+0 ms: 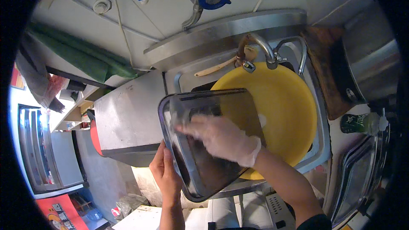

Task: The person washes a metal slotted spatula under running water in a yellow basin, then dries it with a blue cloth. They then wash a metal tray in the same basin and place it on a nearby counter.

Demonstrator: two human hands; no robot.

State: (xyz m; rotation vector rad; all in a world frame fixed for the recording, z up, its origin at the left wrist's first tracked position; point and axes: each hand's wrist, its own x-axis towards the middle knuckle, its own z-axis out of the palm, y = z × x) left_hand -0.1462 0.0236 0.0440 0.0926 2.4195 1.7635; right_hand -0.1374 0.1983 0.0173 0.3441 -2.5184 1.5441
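Note:
My left hand (166, 169), bare, grips the left rim of a dark, glossy rectangular tray or lid (217, 169). The tray is tilted, its right part over a large yellow plastic basin (287, 108). My right hand (220, 137) wears a thin translucent glove and reaches across the tray to its left side. Motion blurs its fingers. A grey smear (179, 110) lies by the fingertips; whether it is a pad held in the hand cannot be made out. The basin sits in a stainless steel sink (321, 147).
A swivel faucet (260, 46) and a smaller tap (302, 54) rise behind the basin. A wooden-handled tool (214, 69) lies on the sink ledge. Rightward are a wooden board (319, 64), a large metal pot (374, 60), a pump bottle (362, 124) and stacked trays (354, 172). A metal-topped counter (131, 111) adjoins leftward.

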